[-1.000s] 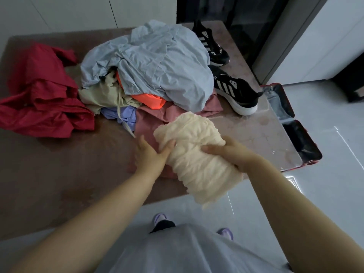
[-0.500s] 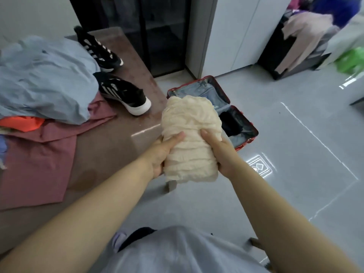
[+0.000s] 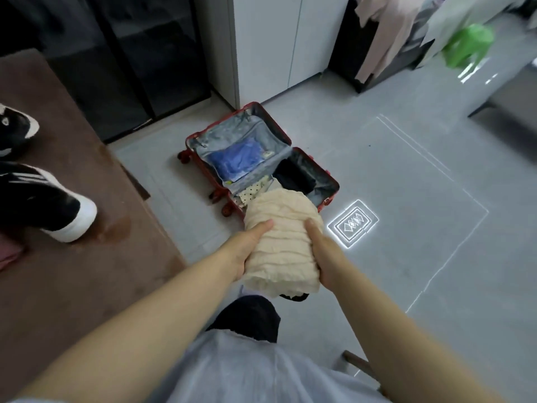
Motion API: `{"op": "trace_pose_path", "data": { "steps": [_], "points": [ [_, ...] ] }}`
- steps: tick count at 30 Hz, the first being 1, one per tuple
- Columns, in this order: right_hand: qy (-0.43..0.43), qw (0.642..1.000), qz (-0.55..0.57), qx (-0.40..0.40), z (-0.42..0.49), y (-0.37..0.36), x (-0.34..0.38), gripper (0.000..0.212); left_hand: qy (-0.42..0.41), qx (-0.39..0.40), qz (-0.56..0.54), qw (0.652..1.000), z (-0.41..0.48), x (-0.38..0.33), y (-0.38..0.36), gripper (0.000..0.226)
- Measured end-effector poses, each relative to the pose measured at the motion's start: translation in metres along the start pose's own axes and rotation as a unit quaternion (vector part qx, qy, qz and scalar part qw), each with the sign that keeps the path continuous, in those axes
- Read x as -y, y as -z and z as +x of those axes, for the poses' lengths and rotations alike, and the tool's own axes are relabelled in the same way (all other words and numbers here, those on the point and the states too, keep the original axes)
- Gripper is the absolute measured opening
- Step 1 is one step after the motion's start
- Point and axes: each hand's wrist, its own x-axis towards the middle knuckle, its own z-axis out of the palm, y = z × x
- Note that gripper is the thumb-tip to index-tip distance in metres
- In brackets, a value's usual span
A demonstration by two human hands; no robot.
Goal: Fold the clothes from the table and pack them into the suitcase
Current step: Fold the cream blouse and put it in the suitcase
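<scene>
My fingers [image 3: 261, 226] grip bundle [image 3: 282, 245], left hand [image 3: 241, 251], right hand [image 3: 327, 254] | bundle has left table [image 3: 72, 286], now 9 o'clock | suitcase [image 3: 232, 126] now 12 o'clock, open.

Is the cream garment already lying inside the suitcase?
No: the left hand and right hand grip the folded cream garment between them, clear of the open red suitcase on the floor.

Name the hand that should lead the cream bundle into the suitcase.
Right, probably. Both hands grip the cream bundle, but the suitcase shows bare lining beside the black clothes, on the right hand side; spotted fabric fills the left hand side.
</scene>
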Motion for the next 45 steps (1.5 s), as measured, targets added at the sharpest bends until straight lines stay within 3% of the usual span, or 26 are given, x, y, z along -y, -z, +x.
{"op": "trace_pose_path", "data": {
  "steps": [10, 13, 19, 22, 24, 27, 32, 35, 37, 43, 45],
  "points": [
    [-0.062, 0.996, 0.002, -0.061, 0.111, 0.050, 0.093, 0.054, 0.065, 0.051, 0.030, 0.996, 0.106, -0.090, -0.072, 0.053],
    [-0.074, 0.995, 0.005, -0.068, 0.147, 0.059, 0.111, 0.049, 0.060, 0.025, 0.014, 0.998, 0.139, -0.105, -0.085, 0.073],
    [-0.115, 0.992, -0.034, 0.025, 0.234, 0.093, 0.139, 0.038, 0.097, -0.030, -0.058, 0.993, 0.205, -0.106, -0.111, 0.065],
    [-0.104, 0.991, -0.048, 0.069, 0.282, 0.108, 0.146, 0.039, 0.111, -0.042, -0.112, 0.987, 0.241, -0.100, -0.111, 0.070],
    [-0.089, 0.992, -0.044, 0.081, 0.310, 0.109, 0.144, 0.037, 0.100, -0.058, -0.127, 0.985, 0.262, -0.097, -0.109, 0.061],
    [-0.073, 0.995, -0.006, 0.070, 0.360, 0.099, 0.127, 0.032, 0.055, -0.101, -0.153, 0.981, 0.307, -0.090, -0.101, 0.035],
    [-0.071, 0.995, 0.039, 0.065, 0.464, 0.055, 0.074, 0.043, -0.041, -0.242, -0.216, 0.945, 0.424, -0.071, -0.061, 0.061],
    [-0.052, 0.994, 0.046, 0.083, 0.529, 0.027, 0.044, 0.045, -0.075, -0.285, -0.247, 0.923, 0.503, -0.060, -0.022, 0.089],
    [-0.034, 0.992, 0.064, 0.099, 0.575, 0.013, 0.019, 0.051, -0.099, -0.313, -0.230, 0.916, 0.562, -0.046, 0.006, 0.096],
    [-0.003, 0.987, 0.069, 0.143, 0.729, -0.025, -0.058, 0.058, -0.156, -0.392, -0.153, 0.894, 0.711, -0.041, 0.074, 0.047],
    [0.002, 0.989, 0.061, 0.137, 0.770, -0.036, -0.081, 0.056, -0.175, -0.410, -0.130, 0.886, 0.755, -0.037, 0.091, 0.045]
  ]
}}
